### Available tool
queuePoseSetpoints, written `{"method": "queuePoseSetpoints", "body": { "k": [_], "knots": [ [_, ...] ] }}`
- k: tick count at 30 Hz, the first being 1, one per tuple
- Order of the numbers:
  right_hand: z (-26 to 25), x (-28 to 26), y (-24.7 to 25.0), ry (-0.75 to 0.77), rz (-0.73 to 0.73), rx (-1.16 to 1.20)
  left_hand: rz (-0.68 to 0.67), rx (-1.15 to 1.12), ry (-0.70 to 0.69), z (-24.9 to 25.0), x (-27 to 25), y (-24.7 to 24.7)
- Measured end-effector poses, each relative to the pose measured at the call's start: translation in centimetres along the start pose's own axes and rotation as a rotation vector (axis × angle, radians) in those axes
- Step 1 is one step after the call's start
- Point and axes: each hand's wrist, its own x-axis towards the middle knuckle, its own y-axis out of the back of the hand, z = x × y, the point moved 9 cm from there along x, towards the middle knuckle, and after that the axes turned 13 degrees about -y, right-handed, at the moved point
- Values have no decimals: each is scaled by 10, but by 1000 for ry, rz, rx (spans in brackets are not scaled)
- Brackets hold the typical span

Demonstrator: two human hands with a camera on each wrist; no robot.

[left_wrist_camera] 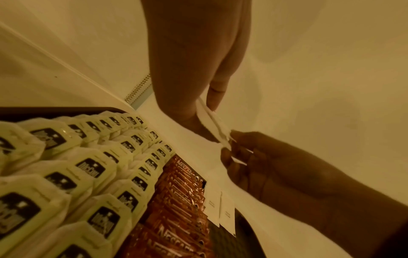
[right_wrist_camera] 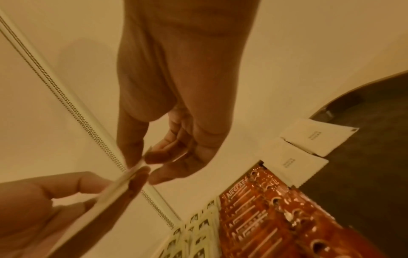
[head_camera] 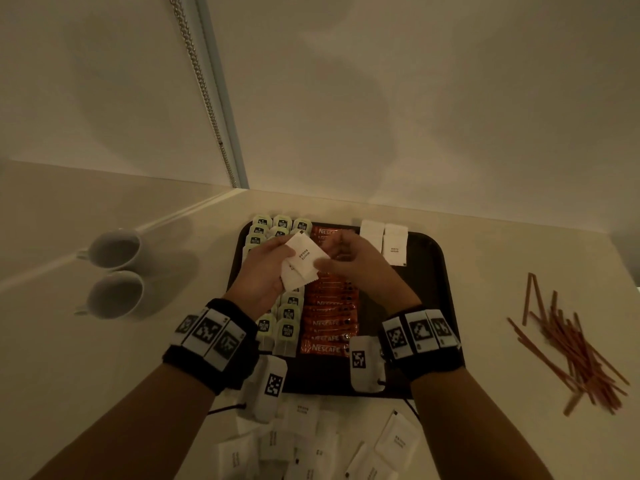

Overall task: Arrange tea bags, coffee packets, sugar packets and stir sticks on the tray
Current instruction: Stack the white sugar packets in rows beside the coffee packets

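Here, both hands are hovering over the middle of the dark tray (head_camera: 436, 258), sharing a small stack of white sugar packets (head_camera: 300, 263). The left hand (head_camera: 265, 271) is gripping the stack with thumb on top and fingers beneath, and the right hand (head_camera: 349, 261) is pinching its near corner between thumb and fingertips. The top packet is reading "WHITE SUGAR"; how many packets are making up the stack cannot be told.

On the tray, tea bags (head_camera: 287, 329) with pale green tags printed "McCoy Teas" are lying in three columns along the left edge; too many are hidden under the hands for a count. Beside them, a column of orange sachets (head_camera: 329, 327) marked "NESCAFE" is running from the far edge to the near edge, overlapping like shingles. At the far edge, right of the sachets, two placed sugar packets (head_camera: 384, 242) are sitting side by side, the right one showing "WHITE SUGAR".

On the table (head_camera: 519, 247), a loose pile of further sugar packets (head_camera: 311, 445) is lying at the near edge, below the tray. Brown stir sticks (head_camera: 575, 355) are lying scattered to the right of the tray, too tangled to count. Two white cups (head_camera: 116, 271) are standing to the left of the tray.
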Motion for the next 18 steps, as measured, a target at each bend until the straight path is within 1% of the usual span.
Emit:
{"method": "queuePoseSetpoints", "body": {
  "k": [3, 5, 8, 10, 12, 14, 16, 18],
  "knots": [
    [-14, -4, 11, 84, 78, 79, -54, 119, 12, -4, -2, -5],
    [-24, -5, 21, 129, 161, 70, -107, 211, 47, -9, -4, -9],
    [-35, -5, 26, 165, 218, 46, -150, 251, 50, -11, -7, -15],
    [-32, -6, 27, 137, 222, 78, -140, 212, 21, -10, -6, -16],
    [-21, -6, 21, 74, 174, 52, -96, 167, 5, -9, -4, -13],
    [-6, -7, 13, 20, 106, 23, -47, 137, 27, -11, -2, -10],
    [9, -10, 14, -18, 71, 149, -18, 108, 59, -14, -2, -7],
    [23, -12, 29, -41, 121, 270, -18, 115, 70, -14, -4, -6]
  ]
}}
